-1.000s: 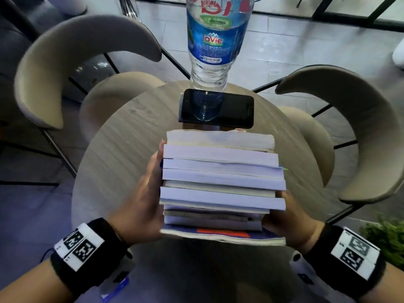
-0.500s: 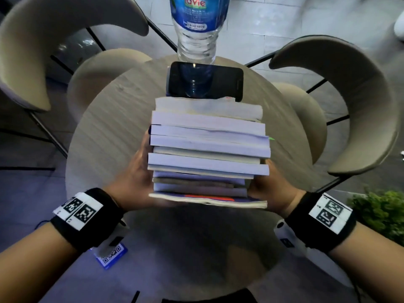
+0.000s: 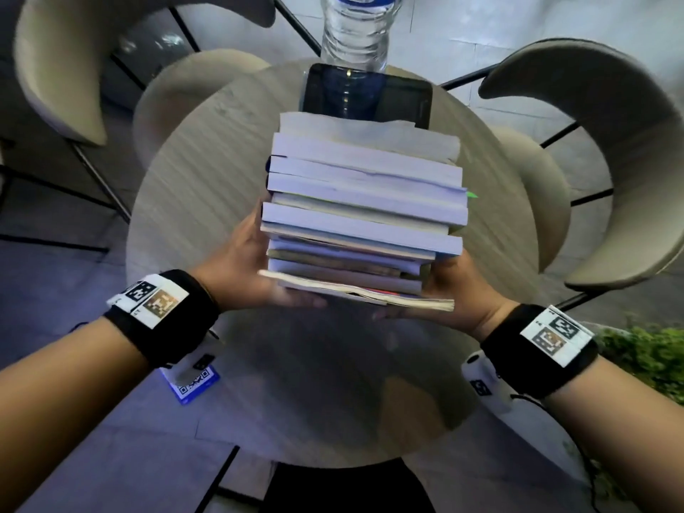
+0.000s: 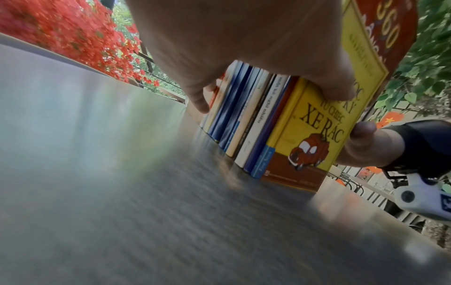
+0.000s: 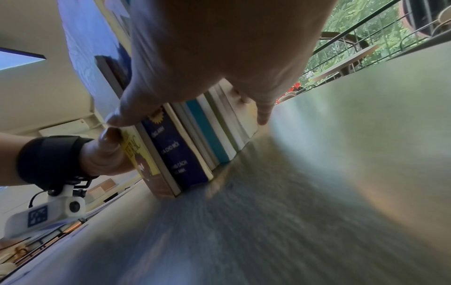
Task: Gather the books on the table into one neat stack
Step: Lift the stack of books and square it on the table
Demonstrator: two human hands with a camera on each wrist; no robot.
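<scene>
Several books stand pressed together as one pile on the round wooden table, page edges up. My left hand grips the pile's left side and my right hand its right side, both thumbs on the nearest cover. The left wrist view shows my left hand spanning the book ends, with a yellow book nearest and the pile's lower edges on the tabletop. In the right wrist view my right hand spans the other ends of the books. The edges are slightly uneven.
A dark phone lies just behind the pile, with a water bottle standing beyond it. Curved beige chairs flank the table. A green plant is at the lower right, and a blue QR card below my left wrist.
Both hands keep the same hold on the pile. The view has tilted down, so the pile, phone and bottle sit higher in the picture; the pile stays just before the phone.
</scene>
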